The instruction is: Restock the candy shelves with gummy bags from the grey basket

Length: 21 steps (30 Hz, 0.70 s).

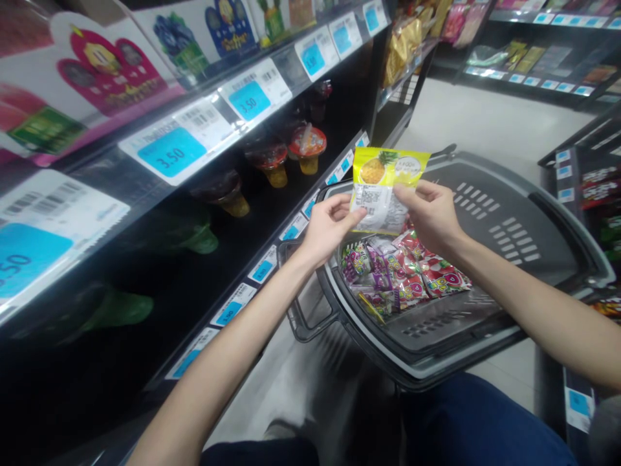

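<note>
Grip: left hand [326, 228] pinches lower left edge of yellow packet [380, 194]; right hand [434, 213] pinches right edge. Packet location: frame centre, above basket [557, 259]. Risk: packet drops onto small packets [407, 275]; likely cause: fingertip-only hold. Risk: film creases or tears; likely cause: uneven pull between hands.
</note>
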### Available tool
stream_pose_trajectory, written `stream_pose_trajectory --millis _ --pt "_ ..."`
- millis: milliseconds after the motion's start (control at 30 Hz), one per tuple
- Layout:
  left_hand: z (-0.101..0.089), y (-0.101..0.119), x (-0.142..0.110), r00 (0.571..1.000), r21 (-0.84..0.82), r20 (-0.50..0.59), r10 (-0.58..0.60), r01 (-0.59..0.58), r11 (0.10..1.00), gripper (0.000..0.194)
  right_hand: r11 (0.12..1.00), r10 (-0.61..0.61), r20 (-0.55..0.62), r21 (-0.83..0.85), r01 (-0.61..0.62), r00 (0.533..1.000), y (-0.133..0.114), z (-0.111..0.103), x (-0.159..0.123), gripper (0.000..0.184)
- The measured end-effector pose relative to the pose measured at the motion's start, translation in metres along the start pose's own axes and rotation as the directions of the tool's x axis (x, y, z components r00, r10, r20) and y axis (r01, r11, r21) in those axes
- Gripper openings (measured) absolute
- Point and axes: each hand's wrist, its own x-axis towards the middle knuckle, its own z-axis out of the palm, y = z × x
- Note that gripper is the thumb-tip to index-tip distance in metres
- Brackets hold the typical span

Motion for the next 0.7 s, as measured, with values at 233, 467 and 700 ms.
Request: stream_pose_trajectory --millis 233,467,700 --pt "-0.0004 -0.0001 0.0011 1.0 -0.046 -0.005 -0.002 0.002 0.999 0.045 1.0 0.005 -0.002 0.012 -0.005 1.0 0.0028 -0.0003 0.0025 0.035" --pt "-0.0001 -0.0004 0.0011 1.0 -0.054 -0.008 0.005 -0.006 0.999 0.043 1.0 0.008 0.006 0.03 -0.008 1.0 0.0031 -0.0002 0.0033 0.035" --pt "-0.0009 -0.0011 0.0018 1.0 -0.066 -0.012 0.004 -0.005 0.998 0.044 1.0 0.01 0.044 0.026 -0.011 0.999 0.0027 -0.0002 0.0033 0.044"
